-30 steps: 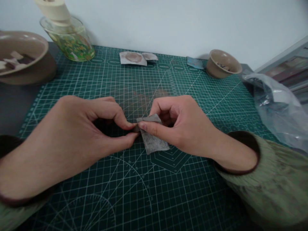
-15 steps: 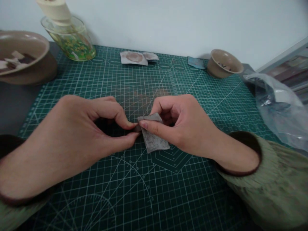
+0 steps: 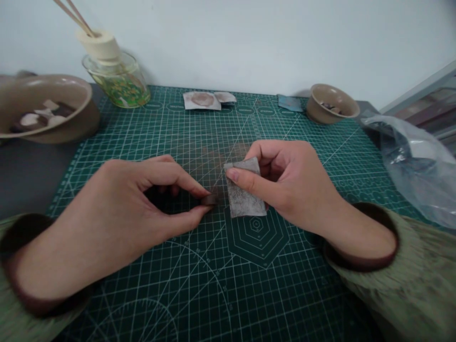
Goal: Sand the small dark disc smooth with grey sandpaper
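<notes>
Between thumb and forefinger, my left hand point(image 3: 142, 204) pinches a small dark brown piece point(image 3: 210, 199); its exact kind is too blurred to tell. My right hand point(image 3: 285, 183) grips a folded piece of grey sandpaper point(image 3: 246, 192), thumb on its near face and fingers behind. A narrow gap separates the sandpaper from the brown piece. Both hands are over a green cutting mat point(image 3: 199, 304) with white grid lines. Faint brown dust marks the mat beyond the hands.
At the left is a large brown bowl point(image 3: 83, 116) of wood-like pieces, beside a glass reed diffuser point(image 3: 123, 88). Stained paper pieces point(image 3: 201, 100) and a bluish piece point(image 3: 289, 102) lie along the back. A smaller bowl point(image 3: 320, 114) and a clear plastic bag point(image 3: 416, 166) occupy the right.
My right hand has drawn the sandpaper away to the right, off the small brown piece, which now shows more fully. The camera view has tilted up slightly, showing the diffuser's sticks.
</notes>
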`<state>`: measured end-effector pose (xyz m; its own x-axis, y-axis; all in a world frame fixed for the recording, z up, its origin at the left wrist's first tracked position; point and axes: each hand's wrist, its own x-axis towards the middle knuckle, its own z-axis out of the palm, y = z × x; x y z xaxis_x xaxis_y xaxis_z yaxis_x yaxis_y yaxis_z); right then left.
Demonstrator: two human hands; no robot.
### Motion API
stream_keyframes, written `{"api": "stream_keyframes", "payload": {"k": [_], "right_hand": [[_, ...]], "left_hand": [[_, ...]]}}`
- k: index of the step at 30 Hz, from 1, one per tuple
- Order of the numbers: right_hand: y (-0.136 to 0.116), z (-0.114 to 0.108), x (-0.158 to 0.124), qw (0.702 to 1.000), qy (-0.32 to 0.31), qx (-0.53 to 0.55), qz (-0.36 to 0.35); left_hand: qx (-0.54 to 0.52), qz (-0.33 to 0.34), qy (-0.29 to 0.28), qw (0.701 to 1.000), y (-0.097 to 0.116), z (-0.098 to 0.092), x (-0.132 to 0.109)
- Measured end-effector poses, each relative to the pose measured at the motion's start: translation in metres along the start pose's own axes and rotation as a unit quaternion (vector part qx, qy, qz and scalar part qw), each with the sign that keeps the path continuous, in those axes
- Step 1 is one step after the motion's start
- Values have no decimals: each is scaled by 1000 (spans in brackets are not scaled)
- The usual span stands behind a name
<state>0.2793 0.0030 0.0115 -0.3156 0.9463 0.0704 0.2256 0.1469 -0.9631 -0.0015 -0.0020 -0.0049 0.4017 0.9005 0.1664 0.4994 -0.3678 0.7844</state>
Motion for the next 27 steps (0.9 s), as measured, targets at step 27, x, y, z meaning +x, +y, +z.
{"api": "stream_keyframes", "payload": {"k": [27], "right_hand": [[2, 11, -2, 997, -67, -47, -10]], "left_hand": [[1, 16, -12, 1000, 6, 4, 6]]}}
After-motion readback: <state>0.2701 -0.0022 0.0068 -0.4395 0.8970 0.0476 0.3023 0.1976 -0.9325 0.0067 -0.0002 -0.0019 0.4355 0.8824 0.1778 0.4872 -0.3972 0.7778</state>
